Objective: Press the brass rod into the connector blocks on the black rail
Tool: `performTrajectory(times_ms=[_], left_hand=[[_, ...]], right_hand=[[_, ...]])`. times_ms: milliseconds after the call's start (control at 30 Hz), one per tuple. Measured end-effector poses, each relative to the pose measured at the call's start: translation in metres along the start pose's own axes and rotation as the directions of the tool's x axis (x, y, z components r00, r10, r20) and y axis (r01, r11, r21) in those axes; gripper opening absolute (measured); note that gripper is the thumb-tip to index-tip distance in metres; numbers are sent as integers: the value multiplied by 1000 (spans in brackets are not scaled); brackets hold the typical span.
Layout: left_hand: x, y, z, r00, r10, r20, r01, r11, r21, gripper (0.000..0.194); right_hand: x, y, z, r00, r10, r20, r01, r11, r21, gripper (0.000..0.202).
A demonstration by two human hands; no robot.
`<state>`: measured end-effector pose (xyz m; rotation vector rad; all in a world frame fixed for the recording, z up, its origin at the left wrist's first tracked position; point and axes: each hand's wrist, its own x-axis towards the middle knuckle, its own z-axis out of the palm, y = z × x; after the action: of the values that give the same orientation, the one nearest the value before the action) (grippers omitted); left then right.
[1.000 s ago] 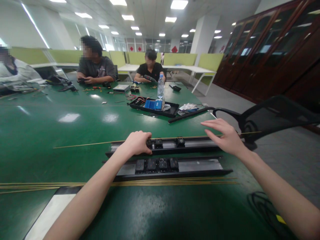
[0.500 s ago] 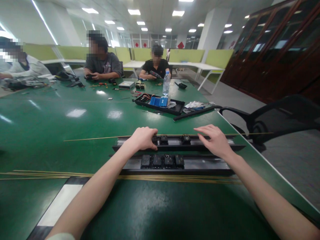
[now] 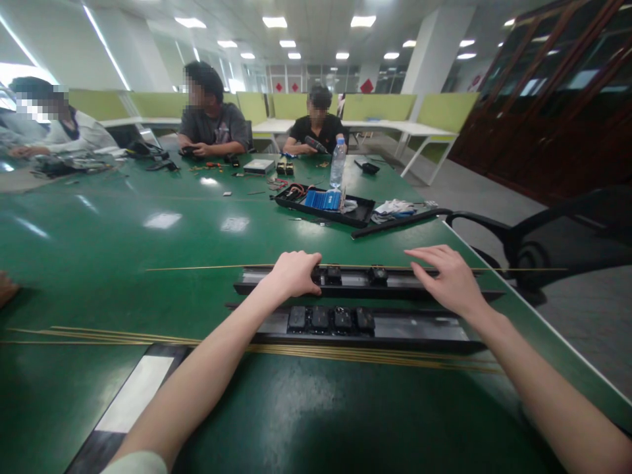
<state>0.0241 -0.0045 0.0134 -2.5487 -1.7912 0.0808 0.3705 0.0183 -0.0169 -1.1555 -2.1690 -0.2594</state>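
In the head view, my left hand [image 3: 296, 273] is closed over the far black channel [image 3: 276, 287], thumb on the near side. Its fingers wrap a small black block [image 3: 322, 274], partly hidden. Two more black blocks sit to its right, one of them a middle block [image 3: 378, 275]. A thin brass-coloured rod [image 3: 197, 268] runs along the channel's far side and past both its ends. My right hand [image 3: 449, 276] hovers over the channel's right part, fingers stretched and apart from the thumb, close to the rod. Whether it touches the rod I cannot tell.
A second channel [image 3: 419, 327] with several black blocks lies nearer, with several brass rods [image 3: 345, 356] before it. Beyond are a black tray [image 3: 363, 209], a water bottle [image 3: 338, 164] and an office chair [image 3: 533, 243]. Another person's hand [image 3: 7, 289] shows at the left edge.
The view has turned slightly left. My right hand has moved a little right along the channel, and the thin rod has slid right. Another person's hand has appeared at the left edge.
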Motion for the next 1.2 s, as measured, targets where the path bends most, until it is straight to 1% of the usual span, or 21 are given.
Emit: performTrajectory(times_ms=[133,233,300,433,533,633,767,833,933,1067,1200], left_hand=[[0,-1,1,1000,0,6,0,999,-34,66],[-1,1,0,1000,-9,22,10,999,-47,66],[-1,3,-1,999,-25,29,26,999,-48,64],[-2,8,-1,998,-49,30,51,998,-42,61],[-2,9,-1,998,-47,29,48,998,-35,61],[-2,10,-3,998,-46,34,47,998,-32,60],[-2,9,-3,999,-45,27,46,998,-33,59],[-2,9,-3,999,-46,22,46,998,-33,58],[-1,8,-1,999,-39,24,39,999,-33,57],[-1,7,-1,1000,-24,8,24,999,-33,56],[-2,7,-1,1000,-28,9,28,999,-28,57]], right_hand=[[1,3,2,1000,-11,12,11,1000,-4,29],[2,3,1,1000,-17,23,17,1000,-1,30],[5,4,-3,998,-38,47,38,999,-2,32],[9,13,-17,984,-99,145,100,995,2,31],[9,21,-22,984,-90,157,93,996,-12,33],[7,25,-19,981,-85,176,89,996,-12,34],[3,22,-7,974,-102,203,102,995,14,32],[1,20,-1,973,-118,200,115,993,26,29],[0,18,4,978,-133,158,133,991,13,24],[-2,18,7,987,-129,98,129,992,8,22],[-3,11,9,990,-123,74,121,992,26,21]])
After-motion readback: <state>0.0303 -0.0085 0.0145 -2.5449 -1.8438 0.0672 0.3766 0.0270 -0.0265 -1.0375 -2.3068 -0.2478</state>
